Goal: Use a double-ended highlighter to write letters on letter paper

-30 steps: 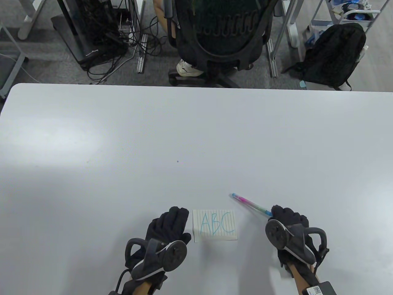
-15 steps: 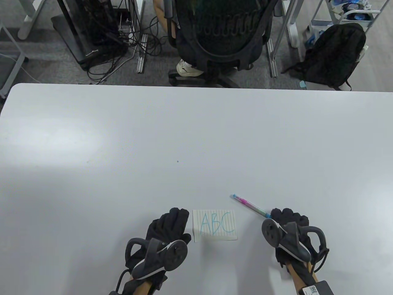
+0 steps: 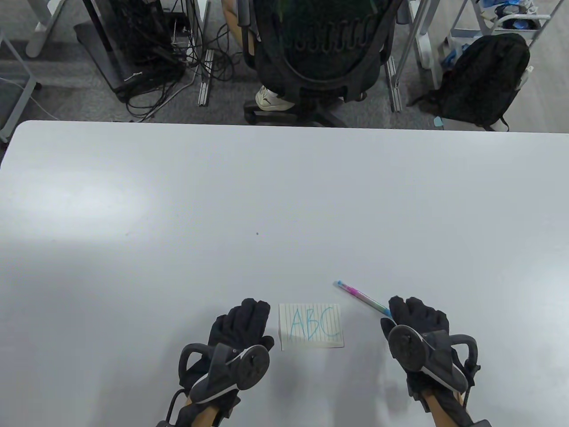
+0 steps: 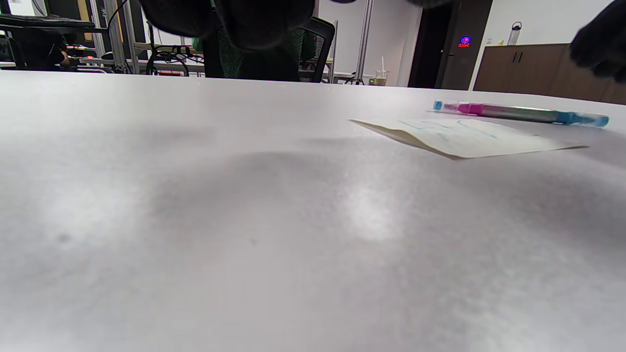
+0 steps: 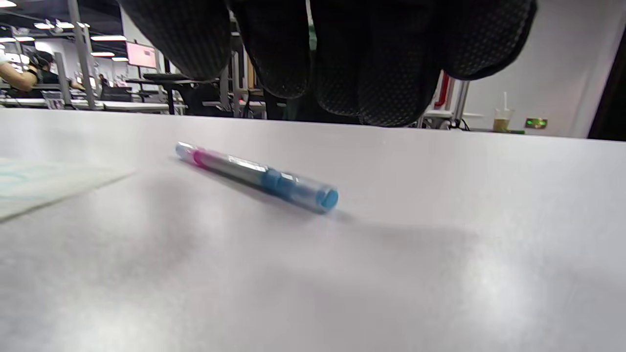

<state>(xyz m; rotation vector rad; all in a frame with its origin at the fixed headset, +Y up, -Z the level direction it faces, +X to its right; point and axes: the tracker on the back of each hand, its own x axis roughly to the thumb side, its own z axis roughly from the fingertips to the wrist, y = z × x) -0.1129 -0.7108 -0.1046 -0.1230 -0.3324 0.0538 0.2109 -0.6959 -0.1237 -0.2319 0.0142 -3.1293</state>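
Both hands idle beside the lettered paper

The letter paper (image 3: 311,326), marked "ABC" in blue, lies flat on the table (image 3: 284,200). Left of it the left hand (image 3: 240,331) rests with fingers relaxed, holding nothing. Right of it lies the highlighter (image 3: 361,299), capped, with the empty right hand (image 3: 418,322) hovering over its near end, fingers loose.

White table (image 3: 178,200); beyond it, black office chair (image 3: 326,49), backpack (image 3: 482,82), cable tangle (image 3: 164,66).
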